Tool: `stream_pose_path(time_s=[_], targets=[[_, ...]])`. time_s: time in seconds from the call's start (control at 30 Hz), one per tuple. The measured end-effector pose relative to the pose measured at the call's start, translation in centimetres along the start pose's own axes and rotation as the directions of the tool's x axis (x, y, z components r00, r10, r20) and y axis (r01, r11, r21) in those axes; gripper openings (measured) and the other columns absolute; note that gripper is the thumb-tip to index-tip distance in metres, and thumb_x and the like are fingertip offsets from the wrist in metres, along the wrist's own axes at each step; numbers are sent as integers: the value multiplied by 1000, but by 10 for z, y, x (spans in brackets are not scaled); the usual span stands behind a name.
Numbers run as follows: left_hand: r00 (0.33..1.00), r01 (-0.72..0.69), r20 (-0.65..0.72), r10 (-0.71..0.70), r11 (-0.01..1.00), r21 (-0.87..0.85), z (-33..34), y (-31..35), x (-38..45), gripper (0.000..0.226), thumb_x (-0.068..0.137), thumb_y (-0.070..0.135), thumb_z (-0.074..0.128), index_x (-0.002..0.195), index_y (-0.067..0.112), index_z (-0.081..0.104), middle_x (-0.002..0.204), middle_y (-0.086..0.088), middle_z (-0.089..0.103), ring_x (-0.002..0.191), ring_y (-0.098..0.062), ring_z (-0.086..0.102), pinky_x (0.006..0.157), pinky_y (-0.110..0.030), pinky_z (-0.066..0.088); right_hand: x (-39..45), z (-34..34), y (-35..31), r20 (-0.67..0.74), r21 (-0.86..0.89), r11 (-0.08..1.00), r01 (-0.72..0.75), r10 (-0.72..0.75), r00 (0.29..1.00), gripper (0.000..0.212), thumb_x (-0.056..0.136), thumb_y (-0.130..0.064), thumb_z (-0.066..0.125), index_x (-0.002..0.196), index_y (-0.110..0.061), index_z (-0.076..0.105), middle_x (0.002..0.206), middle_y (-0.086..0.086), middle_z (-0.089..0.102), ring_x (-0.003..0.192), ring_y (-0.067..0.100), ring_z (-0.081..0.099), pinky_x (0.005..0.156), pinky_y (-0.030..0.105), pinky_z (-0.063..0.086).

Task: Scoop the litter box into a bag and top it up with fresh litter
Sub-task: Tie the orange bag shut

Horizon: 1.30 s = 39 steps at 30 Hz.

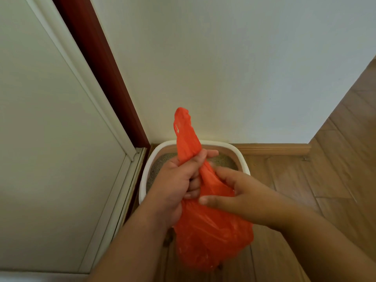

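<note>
An orange plastic bag [211, 235] hangs in front of me, its lower part bulging and its gathered neck sticking up. My left hand [179, 180] grips the twisted neck in a fist. My right hand [244, 192] pinches the bag just below the neck, thumb and fingers around the plastic. Behind the hands a white-rimmed litter box [242, 159] sits on the floor in the corner, with grey litter [162, 159] showing at its far end. Most of the box is hidden by my hands and the bag.
A white wall [223, 68] stands right behind the box. A white door [50, 139] with a dark red frame [101, 68] runs along the left. Wooden floor [325, 180] and a wooden skirting board [274, 149] lie to the right.
</note>
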<state>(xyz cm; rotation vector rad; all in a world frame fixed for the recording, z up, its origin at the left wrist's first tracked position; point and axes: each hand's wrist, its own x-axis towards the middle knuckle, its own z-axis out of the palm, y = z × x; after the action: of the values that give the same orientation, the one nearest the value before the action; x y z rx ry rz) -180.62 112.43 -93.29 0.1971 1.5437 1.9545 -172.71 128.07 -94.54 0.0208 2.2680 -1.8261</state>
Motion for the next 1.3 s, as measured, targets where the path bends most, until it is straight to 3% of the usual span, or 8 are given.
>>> stream_pose_path(time_s=[0.3,0.43,0.5,0.73,0.87,0.97,1.13,1.3], targets=[[984,-87,-152,92,995,39,-19,7,8,23,101,31,61,103,17,79,56,8,26,44,-5,21,37,-19,23,-6,-1,-7,31,386,922,-32,21,999,26,92,-20,70,113,-7,65,94,18,72,89,32,69,80,44,58],[992,-65,-120,34,961,-270,-16,9,8,36,102,23,41,118,7,69,65,3,30,52,-7,32,49,-22,39,3,12,-9,-101,706,704,69,3,995,28,101,-4,51,127,-10,55,103,22,72,110,37,70,90,48,59],[990,-120,-113,89,944,-308,-18,10,8,41,101,13,34,123,3,68,69,0,38,61,-11,46,68,-33,57,7,14,-12,-224,787,599,145,58,973,16,104,-6,46,117,-9,54,77,15,65,86,32,74,76,42,61],[995,-103,-6,102,993,-58,0,5,-10,32,109,34,38,99,22,66,75,-17,72,90,-36,76,96,-55,55,8,-15,-15,-292,914,355,198,234,927,36,96,-20,53,68,-20,29,55,-6,18,38,6,20,36,18,31],[994,-80,50,101,945,-316,16,0,-14,28,107,35,41,97,16,59,55,-2,28,47,-16,42,68,-40,56,9,-10,-12,-207,892,445,78,249,946,25,90,-28,41,72,-21,25,65,-2,11,45,11,18,39,22,23],[999,-30,10,36,932,-362,14,-3,-8,30,105,36,42,103,13,60,61,0,21,47,-10,20,46,-24,26,11,-2,-9,-260,802,596,23,314,913,16,90,-11,42,76,-16,36,62,0,28,49,12,22,45,26,20],[983,-184,58,175,958,222,10,-12,-11,33,108,35,43,111,17,70,63,3,35,51,-5,35,49,-23,30,13,12,5,-484,295,946,-131,266,833,27,98,-8,40,92,-23,62,65,-1,46,52,13,43,50,35,35],[924,-348,320,210,807,478,8,-13,-11,30,105,12,55,129,21,70,107,13,78,104,0,70,90,-14,49,-2,13,-8,-134,156,983,-99,120,984,33,83,5,53,94,-17,75,83,12,72,74,30,67,62,39,56]])
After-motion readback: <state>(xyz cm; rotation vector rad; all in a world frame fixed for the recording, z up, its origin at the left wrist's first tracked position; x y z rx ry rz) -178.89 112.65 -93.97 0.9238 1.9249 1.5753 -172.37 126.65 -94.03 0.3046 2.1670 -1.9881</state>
